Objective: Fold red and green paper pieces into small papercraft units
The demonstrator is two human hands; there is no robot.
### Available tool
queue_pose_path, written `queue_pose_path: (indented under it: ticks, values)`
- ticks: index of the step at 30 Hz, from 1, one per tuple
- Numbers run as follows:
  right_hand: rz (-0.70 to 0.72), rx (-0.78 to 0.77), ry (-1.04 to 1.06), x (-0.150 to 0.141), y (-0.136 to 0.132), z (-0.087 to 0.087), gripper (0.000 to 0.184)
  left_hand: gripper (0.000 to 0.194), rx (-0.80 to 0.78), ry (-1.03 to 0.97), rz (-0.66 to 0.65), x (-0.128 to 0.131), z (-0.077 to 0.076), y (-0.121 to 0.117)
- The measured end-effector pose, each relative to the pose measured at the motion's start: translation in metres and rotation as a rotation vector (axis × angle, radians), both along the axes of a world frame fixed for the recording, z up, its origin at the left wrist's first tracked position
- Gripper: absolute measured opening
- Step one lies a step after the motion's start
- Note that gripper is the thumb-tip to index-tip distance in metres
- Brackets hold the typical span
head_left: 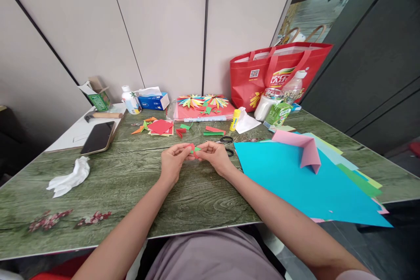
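My left hand (173,160) and my right hand (213,154) meet above the middle of the green wood-grain table (131,183). Both pinch one small folded paper piece (194,149), red on its left side and green on its right. The fingers of each hand are closed round it. Black scissors (227,141) lie just behind my right hand. More red and green paper scraps (214,131) lie farther back.
A stack of coloured sheets, blue on top (302,183), with a folded pink sheet (303,146), lies right. Behind: a yellow glue stick (234,120), finished paper stars (201,101), red bag (278,70), tissue box (153,99). Left: a phone (98,137) and crumpled tissue (69,177).
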State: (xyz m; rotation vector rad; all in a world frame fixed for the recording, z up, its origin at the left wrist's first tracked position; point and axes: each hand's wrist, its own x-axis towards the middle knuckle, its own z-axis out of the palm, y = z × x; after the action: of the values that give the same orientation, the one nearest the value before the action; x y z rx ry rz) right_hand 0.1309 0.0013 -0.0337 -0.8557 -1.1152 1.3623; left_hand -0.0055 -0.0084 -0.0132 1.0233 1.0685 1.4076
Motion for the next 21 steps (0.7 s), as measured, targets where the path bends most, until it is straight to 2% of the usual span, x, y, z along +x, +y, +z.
queue_pose_path:
  ticks: [7,11,14,18,21]
  values:
    - [0.108,-0.082,0.085,0.0017,-0.001,0.0022,0.023,0.026,0.068,0.076,0.024,-0.0045,-0.0011,0.0038]
    - [0.122,-0.107,0.042,0.003,-0.0001,0.0027,0.024,0.025,0.104,0.146,0.003,-0.0045,-0.0018,0.004]
    - [0.075,-0.073,-0.049,0.0022,0.0,0.0021,0.022,0.025,0.102,0.162,-0.012,-0.0022,-0.0017,0.0028]
    - [-0.061,0.086,-0.221,-0.0017,-0.0012,0.0012,0.016,0.023,0.057,0.147,0.001,0.0004,-0.0012,0.0023]
    - [-0.077,0.048,-0.175,-0.0039,-0.0009,0.0007,0.016,0.024,0.039,0.112,0.017,0.0005,-0.0006,0.0031]
